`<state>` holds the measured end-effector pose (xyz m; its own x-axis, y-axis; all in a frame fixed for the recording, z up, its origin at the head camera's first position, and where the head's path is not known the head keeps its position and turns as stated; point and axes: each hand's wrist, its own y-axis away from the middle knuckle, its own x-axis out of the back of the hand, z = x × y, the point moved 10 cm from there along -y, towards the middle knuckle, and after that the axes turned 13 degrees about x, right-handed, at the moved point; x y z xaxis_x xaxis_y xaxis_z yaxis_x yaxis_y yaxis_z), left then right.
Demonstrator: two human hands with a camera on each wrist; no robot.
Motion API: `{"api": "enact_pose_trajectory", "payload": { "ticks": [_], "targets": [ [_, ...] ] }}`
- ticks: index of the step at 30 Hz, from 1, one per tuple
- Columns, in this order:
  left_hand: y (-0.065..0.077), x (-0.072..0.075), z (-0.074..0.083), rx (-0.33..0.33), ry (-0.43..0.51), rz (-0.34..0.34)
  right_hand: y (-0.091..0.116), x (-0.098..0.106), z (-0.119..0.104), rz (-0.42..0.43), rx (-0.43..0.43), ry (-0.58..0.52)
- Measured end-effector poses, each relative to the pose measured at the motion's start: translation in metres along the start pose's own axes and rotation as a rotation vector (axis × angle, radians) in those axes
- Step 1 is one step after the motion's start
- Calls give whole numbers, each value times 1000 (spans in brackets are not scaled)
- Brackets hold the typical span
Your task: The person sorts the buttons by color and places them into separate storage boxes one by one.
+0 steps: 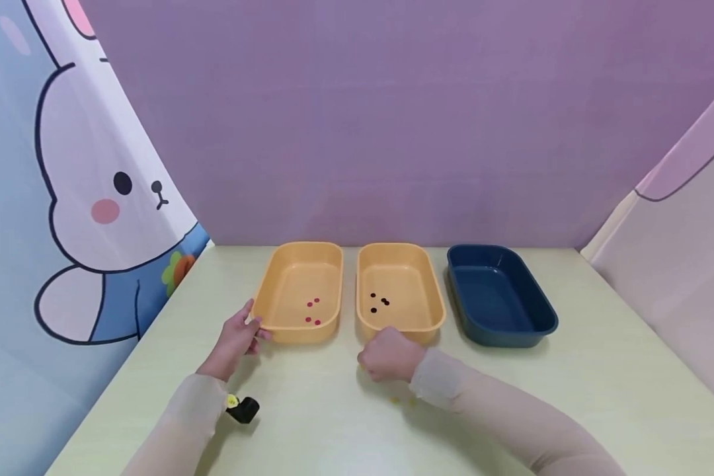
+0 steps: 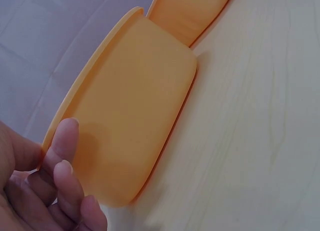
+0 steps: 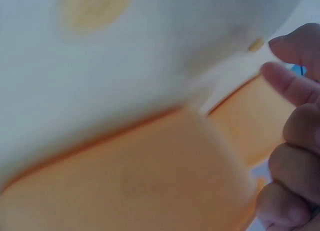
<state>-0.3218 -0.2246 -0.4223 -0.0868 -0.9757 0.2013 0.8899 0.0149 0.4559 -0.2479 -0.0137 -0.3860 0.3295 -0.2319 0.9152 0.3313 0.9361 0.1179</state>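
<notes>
My left hand grips the near left corner of the left yellow-orange tray, thumb at the rim and fingers against the outer wall. Several small pinkish-red pieces lie inside that tray. In front of the middle yellow-orange tray, my right hand is low over the table, its last three fingers curled in. The right wrist view shows a small yellow piece beside the thumb tip, with a gap between thumb and index finger. Several small black pieces lie in the middle tray.
Two more yellow pieces lie on the pale table, near my right sleeve. A dark blue tray stands to the right of the yellow-orange ones. Behind the trays rises a purple backdrop. A black wrist camera sits at my left cuff.
</notes>
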Motion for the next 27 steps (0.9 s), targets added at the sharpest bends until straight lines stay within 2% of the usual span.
{"api": "enact_pose_trajectory", "payload": {
  "ticks": [6, 11, 15, 20, 22, 27],
  "targets": [
    [-3, -3, -3, 1, -16, -3, -2, -12, -3, -116, -79, -7],
    [-2, -2, -1, 11, -5, -1, -1, -10, 4, -111, -122, -17],
    [-3, -1, 1, 19, 10, -1, -1, -8, 8, -87, -125, -134],
    [-5, -1, 0, 12, 12, -8, 0, -16, 15, -123, -188, -315],
    [-4, 0, -1, 20, 8, -5, 0, -17, 14, -128, -188, -322],
    [-3, 0, -1, 16, 2, -4, -3, -15, 12, -123, -156, -256]
  ]
}}
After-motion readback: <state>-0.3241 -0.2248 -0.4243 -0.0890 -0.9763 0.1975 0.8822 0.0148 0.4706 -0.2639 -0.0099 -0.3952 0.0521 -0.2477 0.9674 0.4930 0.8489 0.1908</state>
